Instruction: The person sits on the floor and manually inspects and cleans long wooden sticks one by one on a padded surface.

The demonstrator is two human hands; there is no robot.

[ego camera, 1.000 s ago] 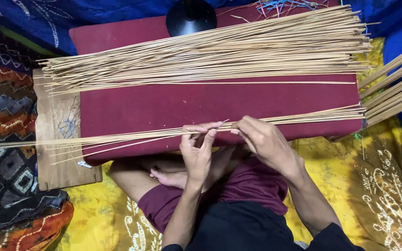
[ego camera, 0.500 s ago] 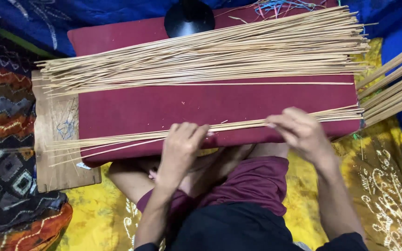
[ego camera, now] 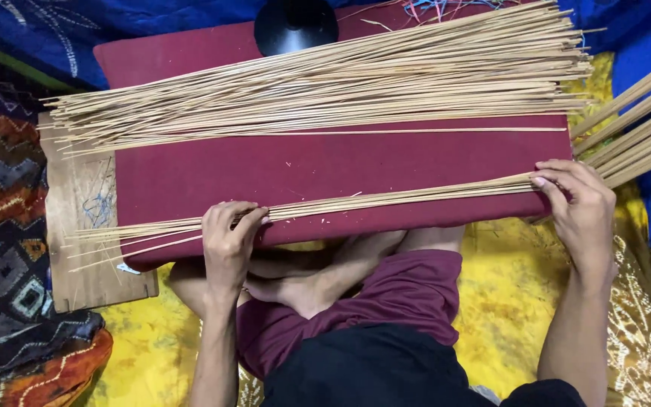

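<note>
Left hand: your left hand sits at about 7 o'clock, fingers curled down over the near bundle of sticks, pinching it against the front edge of the board.
Right hand: your right hand is at 4 o'clock, thumb and fingers closed around the same bundle close to its right end.
Near bundle: a thin sheaf of pale sticks lying along the front edge of the red board, running from 8 o'clock to 3 o'clock and rising slightly to the right; its left tips fan out past your left hand over the wooden plank.
Far pile: a much bigger pile of sticks lies across the board at 12 o'clock, well apart from the near bundle, with bare red cloth between them.
Loose sticks: thicker sticks poke in at 2 o'clock, just beside your right hand.
Black base: a round black object rests at 12 o'clock, at the board's far edge.
Surroundings: yellow cloth under your crossed legs; patterned fabric at 9 o'clock.
</note>
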